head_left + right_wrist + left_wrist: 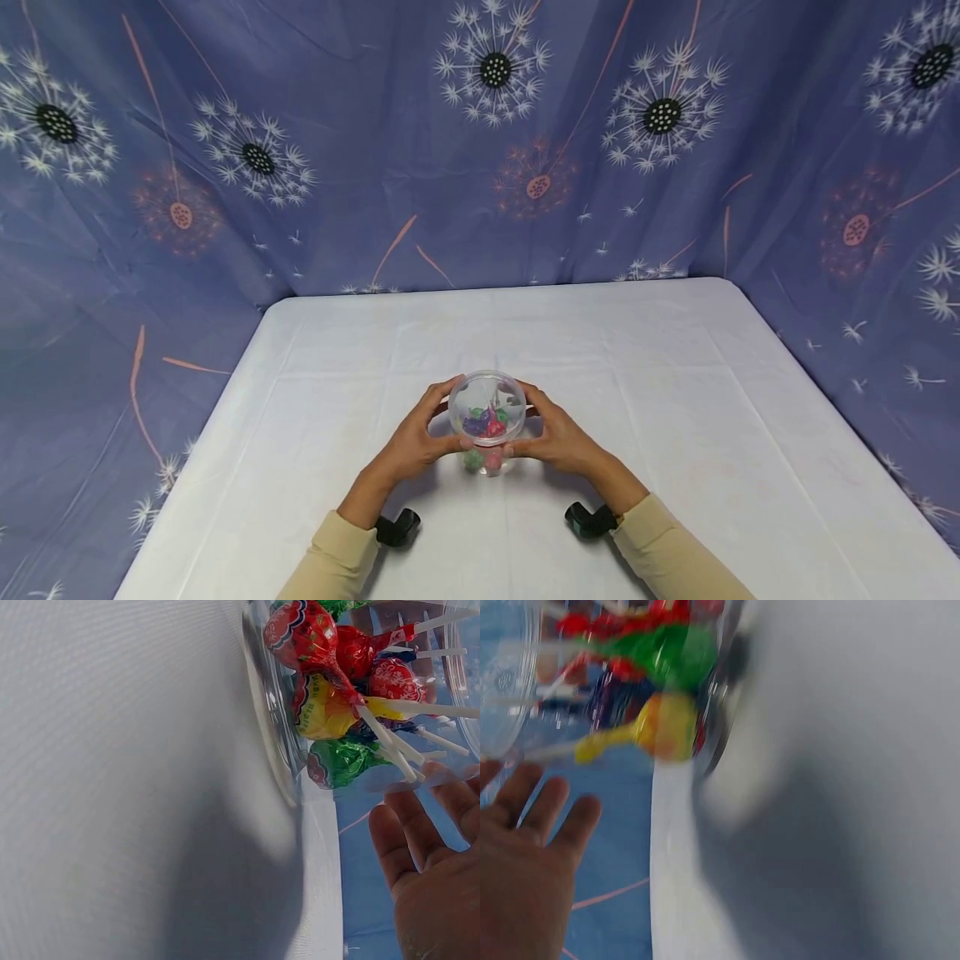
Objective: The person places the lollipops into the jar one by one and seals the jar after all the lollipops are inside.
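Between the two hands is a clear round plastic jar [487, 385] with lollipops inside. Green, red and yellow wrappers show through its wall, among them a yellow lollipop [671, 727] and a red one [304, 637], with white sticks pointing up. My left hand [416, 437] grips the jar's upper part from the left, thumb at the near side and fingers behind. On the opposite side, my right hand [558, 437] holds it the same way. The jar's base is right at the white cloth in the right wrist view.
A white cloth covers the table [360, 350] around the jar. Blue curtains [405, 167] with a dandelion print hang behind the table and along both sides. A black strap-on device [397, 528] sits at each wrist, below beige sleeves [330, 554].
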`<state>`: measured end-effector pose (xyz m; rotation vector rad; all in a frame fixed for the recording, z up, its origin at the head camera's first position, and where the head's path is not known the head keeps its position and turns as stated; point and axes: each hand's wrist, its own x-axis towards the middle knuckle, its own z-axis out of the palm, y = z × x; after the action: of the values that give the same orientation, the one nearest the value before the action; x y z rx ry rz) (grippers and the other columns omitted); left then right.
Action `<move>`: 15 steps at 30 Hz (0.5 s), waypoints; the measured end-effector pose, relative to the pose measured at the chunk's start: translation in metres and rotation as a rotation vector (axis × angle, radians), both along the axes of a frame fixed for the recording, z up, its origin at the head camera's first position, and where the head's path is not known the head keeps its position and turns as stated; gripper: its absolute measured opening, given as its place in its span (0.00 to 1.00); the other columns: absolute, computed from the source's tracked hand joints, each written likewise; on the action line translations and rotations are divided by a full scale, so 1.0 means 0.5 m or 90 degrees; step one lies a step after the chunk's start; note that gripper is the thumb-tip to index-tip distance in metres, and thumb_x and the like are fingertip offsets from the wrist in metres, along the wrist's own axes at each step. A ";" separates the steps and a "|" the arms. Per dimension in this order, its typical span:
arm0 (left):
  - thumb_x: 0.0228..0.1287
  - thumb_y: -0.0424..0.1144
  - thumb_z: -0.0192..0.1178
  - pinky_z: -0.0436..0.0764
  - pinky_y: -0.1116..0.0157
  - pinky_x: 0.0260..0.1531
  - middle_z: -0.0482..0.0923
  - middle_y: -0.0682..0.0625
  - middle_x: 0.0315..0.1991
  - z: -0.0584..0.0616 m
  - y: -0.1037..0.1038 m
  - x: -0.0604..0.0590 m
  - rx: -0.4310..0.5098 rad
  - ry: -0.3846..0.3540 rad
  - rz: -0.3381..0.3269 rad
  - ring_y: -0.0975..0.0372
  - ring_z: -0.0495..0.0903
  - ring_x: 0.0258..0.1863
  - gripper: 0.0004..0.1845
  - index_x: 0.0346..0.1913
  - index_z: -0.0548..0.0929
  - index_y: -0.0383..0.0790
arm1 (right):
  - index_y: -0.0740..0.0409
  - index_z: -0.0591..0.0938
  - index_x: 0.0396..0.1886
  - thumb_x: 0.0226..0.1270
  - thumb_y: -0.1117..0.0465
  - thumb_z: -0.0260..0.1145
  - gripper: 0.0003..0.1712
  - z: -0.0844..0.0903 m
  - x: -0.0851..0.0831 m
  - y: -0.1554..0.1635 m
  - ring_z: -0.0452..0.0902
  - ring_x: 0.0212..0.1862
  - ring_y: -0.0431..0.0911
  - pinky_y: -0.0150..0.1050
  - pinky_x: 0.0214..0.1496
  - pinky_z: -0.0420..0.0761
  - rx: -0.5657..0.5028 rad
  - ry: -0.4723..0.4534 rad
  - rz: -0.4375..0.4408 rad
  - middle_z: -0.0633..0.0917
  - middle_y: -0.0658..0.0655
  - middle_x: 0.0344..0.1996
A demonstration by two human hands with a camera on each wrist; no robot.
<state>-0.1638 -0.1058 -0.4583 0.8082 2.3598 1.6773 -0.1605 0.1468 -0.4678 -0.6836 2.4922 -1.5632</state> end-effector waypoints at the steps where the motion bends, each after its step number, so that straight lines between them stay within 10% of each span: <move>1: 0.53 0.41 0.69 0.63 0.45 0.66 0.61 0.47 0.68 0.003 -0.004 -0.004 -0.007 -0.003 -0.010 0.43 0.60 0.69 0.44 0.71 0.58 0.58 | 0.39 0.58 0.71 0.47 0.52 0.77 0.53 0.001 0.000 0.000 0.70 0.58 0.52 0.56 0.60 0.71 -0.001 0.001 0.002 0.68 0.52 0.66; 8: 0.54 0.43 0.68 0.61 0.44 0.67 0.59 0.42 0.68 0.010 -0.019 -0.013 -0.007 0.005 -0.053 0.46 0.58 0.70 0.46 0.73 0.54 0.55 | 0.41 0.59 0.71 0.48 0.53 0.77 0.52 0.003 0.001 -0.001 0.70 0.59 0.51 0.54 0.61 0.72 0.003 0.006 -0.001 0.68 0.50 0.67; 15: 0.48 0.45 0.73 0.58 0.46 0.69 0.55 0.48 0.72 0.004 0.026 0.037 0.008 0.023 0.105 0.50 0.55 0.72 0.52 0.73 0.52 0.52 | 0.39 0.59 0.71 0.46 0.52 0.77 0.52 0.005 0.004 -0.003 0.70 0.60 0.50 0.54 0.62 0.70 0.014 -0.010 -0.017 0.68 0.49 0.66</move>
<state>-0.1454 -0.0926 -0.4564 0.6672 2.5050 1.7530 -0.1585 0.1451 -0.4652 -0.6352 2.5144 -1.5410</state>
